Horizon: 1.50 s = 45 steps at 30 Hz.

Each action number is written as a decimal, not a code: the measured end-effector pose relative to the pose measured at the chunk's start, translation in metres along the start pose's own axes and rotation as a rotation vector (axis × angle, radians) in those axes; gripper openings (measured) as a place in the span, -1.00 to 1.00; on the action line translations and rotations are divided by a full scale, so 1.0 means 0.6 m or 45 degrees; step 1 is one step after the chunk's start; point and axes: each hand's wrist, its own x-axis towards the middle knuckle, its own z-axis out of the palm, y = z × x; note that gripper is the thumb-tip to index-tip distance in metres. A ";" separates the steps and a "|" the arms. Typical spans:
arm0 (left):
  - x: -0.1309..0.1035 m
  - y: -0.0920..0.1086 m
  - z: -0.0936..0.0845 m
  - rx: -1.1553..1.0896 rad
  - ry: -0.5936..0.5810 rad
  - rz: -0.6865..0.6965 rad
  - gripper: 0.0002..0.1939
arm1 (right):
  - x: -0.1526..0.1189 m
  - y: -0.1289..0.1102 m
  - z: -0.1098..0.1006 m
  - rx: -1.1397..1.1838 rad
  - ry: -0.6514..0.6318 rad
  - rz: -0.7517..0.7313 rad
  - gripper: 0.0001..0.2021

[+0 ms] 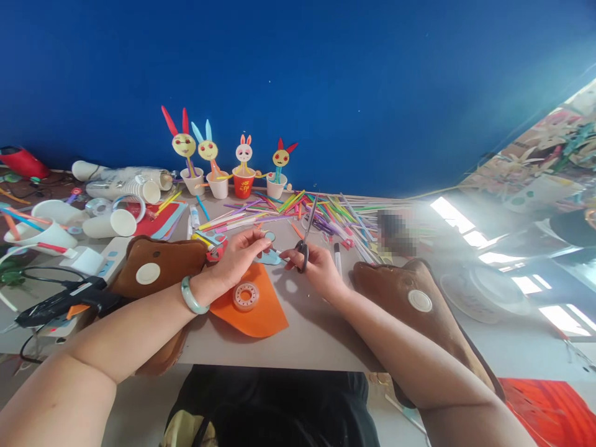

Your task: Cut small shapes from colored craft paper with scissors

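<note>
My left hand (238,256), with a pale bangle (192,297) on the wrist, pinches a small round disc (270,236) between thumb and fingertips. Its fingers are closed and partly hidden from view. My right hand (317,267) is closed around the black handles of a pair of scissors (302,253), whose blades point up and away. The two hands are close together but apart, above the table. Under them lie a light blue piece of paper (269,257) and an orange sheet (265,304). A roll of clear tape (245,296) rests on that sheet.
Four paper cups with rabbit-face figures, including a red cup (243,185), line the blue wall. Colourful sticks (261,214) spread behind my hands. Brown cushions (161,264) flank the work area. A black glue gun (69,301) with a cable lies left; a marker (338,257) lies right.
</note>
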 end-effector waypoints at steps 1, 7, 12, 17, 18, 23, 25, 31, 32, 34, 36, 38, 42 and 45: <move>0.000 0.001 0.000 -0.005 0.005 0.003 -0.68 | 0.000 0.001 0.000 -0.016 0.003 -0.008 -0.73; 0.000 0.005 0.001 -0.018 0.047 -0.004 -0.70 | -0.002 0.002 0.000 -0.073 0.037 -0.054 -0.80; 0.000 0.010 0.001 -0.056 0.060 -0.021 -0.75 | -0.003 -0.004 0.001 -0.109 -0.029 -0.038 -0.79; -0.004 0.020 0.003 -0.123 0.051 -0.028 -0.74 | -0.003 -0.005 0.000 -0.201 -0.144 -0.048 -0.70; -0.005 0.021 0.004 -0.137 0.048 -0.024 -0.74 | -0.004 -0.003 0.000 -0.215 -0.168 -0.053 -0.66; -0.007 0.024 0.006 -0.162 0.041 -0.009 -0.76 | -0.006 0.002 0.000 -0.286 -0.280 -0.073 -0.53; -0.007 0.025 0.007 -0.162 0.042 0.003 -0.76 | -0.007 0.001 0.001 -0.292 -0.328 -0.079 -0.50; -0.008 0.028 0.007 -0.155 0.006 0.024 -0.79 | -0.010 -0.005 0.002 -0.312 -0.412 -0.098 -0.43; -0.008 0.028 0.006 -0.157 0.007 0.020 -0.78 | -0.010 -0.006 0.001 -0.320 -0.422 -0.098 -0.42; -0.009 0.028 0.006 -0.162 0.010 0.011 -0.78 | -0.009 -0.005 0.001 -0.331 -0.436 -0.096 -0.41; -0.009 0.028 0.006 -0.163 0.017 0.007 -0.77 | -0.008 -0.003 0.001 -0.334 -0.435 -0.092 -0.40; -0.009 0.027 0.005 -0.157 0.018 0.009 -0.77 | -0.007 -0.001 0.001 -0.336 -0.431 -0.087 -0.39; -0.008 0.027 0.004 -0.137 0.010 0.016 -0.77 | -0.006 0.002 0.002 -0.332 -0.402 -0.110 -0.41; -0.009 0.029 0.005 -0.139 0.014 0.009 -0.76 | -0.007 0.002 0.002 -0.343 -0.349 -0.107 -0.46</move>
